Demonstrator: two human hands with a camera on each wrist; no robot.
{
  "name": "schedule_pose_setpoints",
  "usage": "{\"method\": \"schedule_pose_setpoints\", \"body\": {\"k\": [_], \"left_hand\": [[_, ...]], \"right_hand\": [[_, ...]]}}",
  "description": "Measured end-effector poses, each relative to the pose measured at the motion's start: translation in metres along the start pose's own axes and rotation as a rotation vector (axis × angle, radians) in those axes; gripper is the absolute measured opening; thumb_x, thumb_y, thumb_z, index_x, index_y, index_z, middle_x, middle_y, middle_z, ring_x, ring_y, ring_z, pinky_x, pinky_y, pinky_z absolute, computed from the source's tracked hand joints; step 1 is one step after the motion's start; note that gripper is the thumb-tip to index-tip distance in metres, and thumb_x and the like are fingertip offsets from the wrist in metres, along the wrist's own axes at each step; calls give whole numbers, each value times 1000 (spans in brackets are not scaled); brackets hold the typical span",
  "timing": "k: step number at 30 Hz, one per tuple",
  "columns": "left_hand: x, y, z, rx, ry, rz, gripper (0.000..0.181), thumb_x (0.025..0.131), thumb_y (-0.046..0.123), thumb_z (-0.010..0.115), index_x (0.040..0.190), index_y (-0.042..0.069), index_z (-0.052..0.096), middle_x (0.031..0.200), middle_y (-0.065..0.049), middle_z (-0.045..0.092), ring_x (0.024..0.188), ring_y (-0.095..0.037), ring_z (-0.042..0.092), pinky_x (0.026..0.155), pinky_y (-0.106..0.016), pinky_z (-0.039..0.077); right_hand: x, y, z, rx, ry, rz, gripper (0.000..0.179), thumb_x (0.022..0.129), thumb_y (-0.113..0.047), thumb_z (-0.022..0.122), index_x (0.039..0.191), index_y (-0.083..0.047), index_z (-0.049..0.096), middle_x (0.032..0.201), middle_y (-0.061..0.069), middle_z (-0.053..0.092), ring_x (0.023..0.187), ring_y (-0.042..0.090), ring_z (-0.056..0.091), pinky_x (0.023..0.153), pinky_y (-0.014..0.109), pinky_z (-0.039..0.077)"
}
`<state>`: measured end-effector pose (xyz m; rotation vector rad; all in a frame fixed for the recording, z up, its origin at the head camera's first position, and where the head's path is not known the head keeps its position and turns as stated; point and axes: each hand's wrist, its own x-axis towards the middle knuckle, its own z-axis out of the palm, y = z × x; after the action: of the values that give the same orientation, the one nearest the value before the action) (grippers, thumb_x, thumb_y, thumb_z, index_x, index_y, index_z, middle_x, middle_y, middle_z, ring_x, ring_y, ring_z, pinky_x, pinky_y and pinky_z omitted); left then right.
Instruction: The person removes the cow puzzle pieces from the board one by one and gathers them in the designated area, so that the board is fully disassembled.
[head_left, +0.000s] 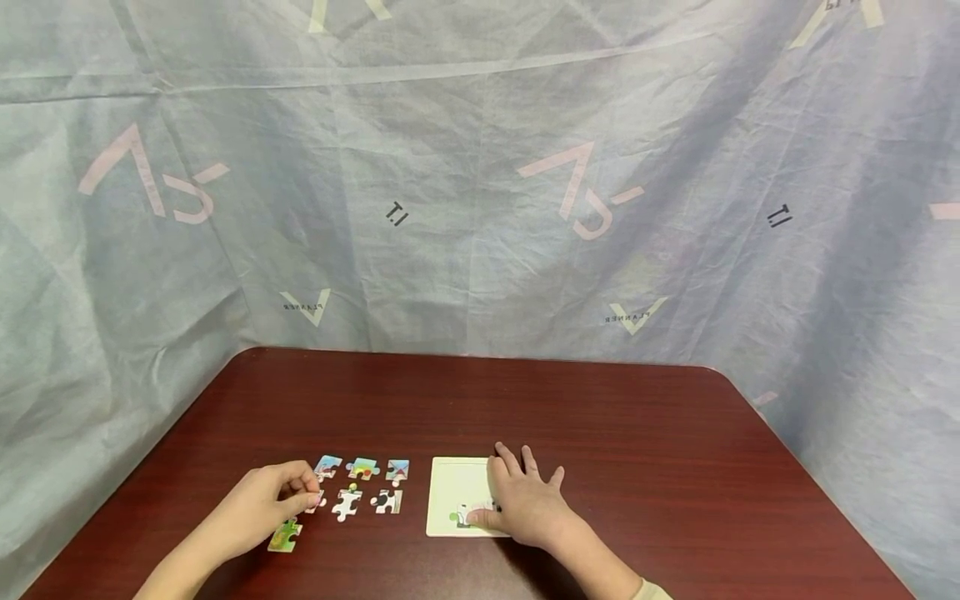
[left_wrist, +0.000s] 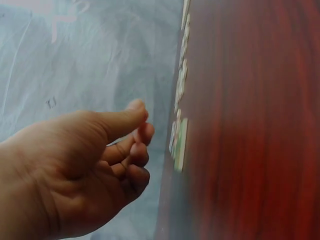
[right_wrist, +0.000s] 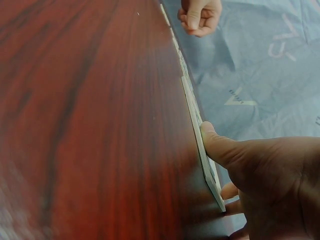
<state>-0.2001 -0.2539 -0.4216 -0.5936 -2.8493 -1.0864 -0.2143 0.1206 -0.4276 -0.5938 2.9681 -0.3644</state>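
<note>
My left hand hovers over the left group of jigsaw pieces, thumb and fingertips curled close together. Nothing shows between them in the left wrist view. Its fingertips overlap a pinkish piece in the head view, with a green piece just below. My right hand lies spread over the right side of a pale, square puzzle board, fingers fairly straight. In the right wrist view its thumb rests on the board. A fitted piece shows at the board's lower edge, partly hidden by the thumb.
Between the left hand and the board lie a white piece and a black-and-white piece. Blue-topped pieces form a row behind them. The dark red table ends at a grey printed cloth.
</note>
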Motion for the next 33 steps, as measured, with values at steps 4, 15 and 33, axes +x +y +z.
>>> {"method": "schedule_pose_setpoints", "body": {"k": [4,15,33], "left_hand": [[8,12,10,-52,-40,29,11,93,16,74,89,18,64,74,10,58,64,-3,50,59,-25,43],[43,58,45,-121,-140,133,11,93,12,74,91,16,64,76,9,60,65,-5,55,58,-25,46],[71,104,110,51,-157,190,19,81,15,84,89,14,67,78,8,50,67,-4,43,59,-24,41]], "right_hand": [[0,0,0,-4,-1,-4,85,86,-63,66,144,-5,43,160,16,31,143,53,27,91,88,20],[0,-2,-2,-1,-13,-5,87,87,-64,65,146,-4,42,161,17,29,143,54,25,91,88,18],[1,0,-2,-27,-14,15,88,86,-65,65,146,-5,43,160,17,30,143,54,26,91,88,20]]}}
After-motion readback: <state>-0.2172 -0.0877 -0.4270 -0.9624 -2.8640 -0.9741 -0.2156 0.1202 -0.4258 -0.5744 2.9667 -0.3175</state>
